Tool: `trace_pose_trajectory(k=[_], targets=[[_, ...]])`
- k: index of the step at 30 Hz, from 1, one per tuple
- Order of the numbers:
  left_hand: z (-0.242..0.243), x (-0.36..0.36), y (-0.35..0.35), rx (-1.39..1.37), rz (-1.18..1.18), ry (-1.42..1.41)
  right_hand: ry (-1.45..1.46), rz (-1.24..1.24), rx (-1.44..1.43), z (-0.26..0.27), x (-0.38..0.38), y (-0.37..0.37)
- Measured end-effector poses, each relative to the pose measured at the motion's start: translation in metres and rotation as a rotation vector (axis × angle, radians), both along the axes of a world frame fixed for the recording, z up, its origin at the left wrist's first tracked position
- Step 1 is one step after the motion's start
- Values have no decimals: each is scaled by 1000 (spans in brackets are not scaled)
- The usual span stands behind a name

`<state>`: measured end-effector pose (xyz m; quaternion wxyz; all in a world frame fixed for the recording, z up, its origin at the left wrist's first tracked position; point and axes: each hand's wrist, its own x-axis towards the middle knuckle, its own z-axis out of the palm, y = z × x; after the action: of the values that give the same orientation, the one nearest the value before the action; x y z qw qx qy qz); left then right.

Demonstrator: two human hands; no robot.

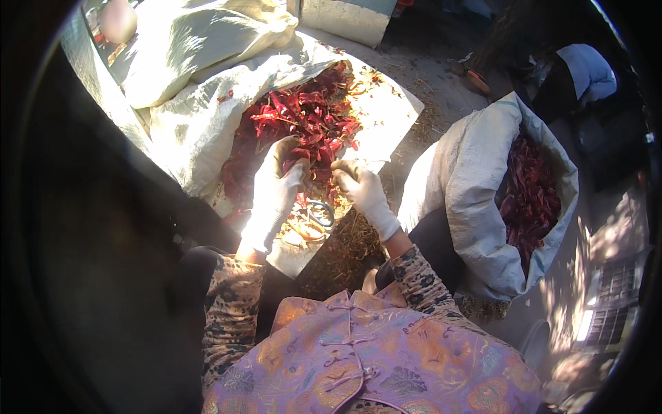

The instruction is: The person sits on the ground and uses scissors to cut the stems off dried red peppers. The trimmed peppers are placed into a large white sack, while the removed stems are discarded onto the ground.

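Observation:
Both my hands wear white work gloves over a heap of dried red chili peppers (310,116), which spills from the mouth of a white woven sack (196,124) onto a pale board (385,116). My left hand (279,181) curls around a dark red dried pepper (296,155). A little to its right is my right hand (359,191), thumb and fingertips drawn together at the edge of the heap. Whether those fingertips pinch anything is too small to tell. Below and between the hands, a blue loop handle (323,213) and an orange loop handle (309,231), apparently of scissors, lie among pepper scraps.
To the right stands an open white woven sack (476,191) with a rolled rim, holding dried red peppers (532,199). Dry stems and debris (346,253) cover the ground under the board. A pale block (344,20) stands beyond the heap. Pale cloth (587,70) shows at the upper right.

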<state>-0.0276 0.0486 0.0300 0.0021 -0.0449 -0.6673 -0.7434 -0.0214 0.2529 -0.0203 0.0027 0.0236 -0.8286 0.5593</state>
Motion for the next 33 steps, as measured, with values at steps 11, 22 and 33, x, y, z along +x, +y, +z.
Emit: trace_pose_trajectory(k=[11, 22, 33], targets=[[7, 5, -12, 44, 15, -86, -45, 234, 1210, -77, 44, -61], [9, 16, -24, -43, 36, 69, -149, 373, 1029, -64, 36, -69], [-11, 4, -47, 114, 111, 65, -92, 417, 772, -23, 25, -62]])
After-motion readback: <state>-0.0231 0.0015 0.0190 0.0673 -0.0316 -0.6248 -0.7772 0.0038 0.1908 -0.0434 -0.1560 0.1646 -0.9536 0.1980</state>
